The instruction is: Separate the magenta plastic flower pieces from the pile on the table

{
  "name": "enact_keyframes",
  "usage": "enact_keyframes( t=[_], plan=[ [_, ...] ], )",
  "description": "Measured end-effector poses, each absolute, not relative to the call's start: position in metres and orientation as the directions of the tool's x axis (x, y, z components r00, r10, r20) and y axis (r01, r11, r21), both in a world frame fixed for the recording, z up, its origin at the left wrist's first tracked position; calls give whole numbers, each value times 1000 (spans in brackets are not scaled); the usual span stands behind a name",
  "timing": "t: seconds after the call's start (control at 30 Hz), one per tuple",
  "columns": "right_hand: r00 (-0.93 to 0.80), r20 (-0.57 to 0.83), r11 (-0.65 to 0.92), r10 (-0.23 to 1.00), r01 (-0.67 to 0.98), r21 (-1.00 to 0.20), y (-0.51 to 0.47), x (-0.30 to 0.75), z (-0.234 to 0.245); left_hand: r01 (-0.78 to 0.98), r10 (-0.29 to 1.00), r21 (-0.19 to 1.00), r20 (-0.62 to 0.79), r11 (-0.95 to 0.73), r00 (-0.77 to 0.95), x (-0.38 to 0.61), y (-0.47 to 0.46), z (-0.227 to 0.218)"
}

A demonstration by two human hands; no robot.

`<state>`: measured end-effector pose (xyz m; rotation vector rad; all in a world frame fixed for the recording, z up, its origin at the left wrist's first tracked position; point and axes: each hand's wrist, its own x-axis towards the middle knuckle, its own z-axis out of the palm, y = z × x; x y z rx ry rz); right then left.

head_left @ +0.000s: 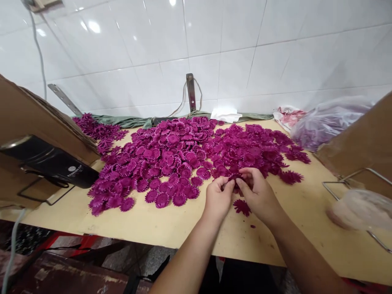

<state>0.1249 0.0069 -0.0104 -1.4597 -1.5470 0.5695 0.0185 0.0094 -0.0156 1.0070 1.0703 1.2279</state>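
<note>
Both hands meet over the front of the table around a purple artificial flower piece (235, 177), mostly hidden by the fingers. My left hand (218, 193) pinches its left side, thumb on top. On the other side, my right hand (253, 190) grips it with thumb and bent fingers. Just below lies a single flat purple flower piece (241, 207) with pointed petals. Behind my hands spreads a heap of flat flower pieces (254, 149). To its left sits a larger pile of curled, cupped flowers (171, 151).
A black bottle (50, 161) leans at the left by a cardboard box (36, 118). Another box (364, 143) and a plastic bag (330, 120) stand at the right, with a wire bracket (352, 179) nearby. White tissue (226, 114) lies by the tiled wall. More star-shaped pieces (98, 130) lie back left.
</note>
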Motion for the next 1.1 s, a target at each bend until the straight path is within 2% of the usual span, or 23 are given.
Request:
enact_keyframes(
  t=[0.1,0.2,0.3,0.5,0.6,0.67,0.83,1.0,1.1],
  plan=[
    [168,458,257,873,640,-724,-2,123,-1,-63,999,997,-43,41,-29,11,12,-16],
    [37,570,395,821,684,-613,-9,118,4,68,1000,998,-12,13,-22,6,14,-19],
    [-68,550,434,833,696,-572,-10,114,2,147,1000,989,8,-6,-12,2,16,-20],
    [-118,428,377,896,712,-593,-6,112,2,190,997,982,-14,0,72,-7,18,-17],
    [-119,335,318,935,701,-639,-9,111,7,136,996,991,-6,-6,89,-9,20,-17],
    [-114,232,249,966,657,-712,-10,111,10,95,994,996,-11,0,109,-10,21,-16],
    [-141,2,57,990,388,-920,-7,113,9,62,985,998,-22,11,169,-6,21,-14],
    [-154,-16,6,988,145,-989,-2,118,2,-2,978,1000,19,-19,207,-1,17,-15],
    [-112,4,11,994,58,-998,0,121,-3,14,975,998,58,-63,216,-1,16,-16]
  ],
)
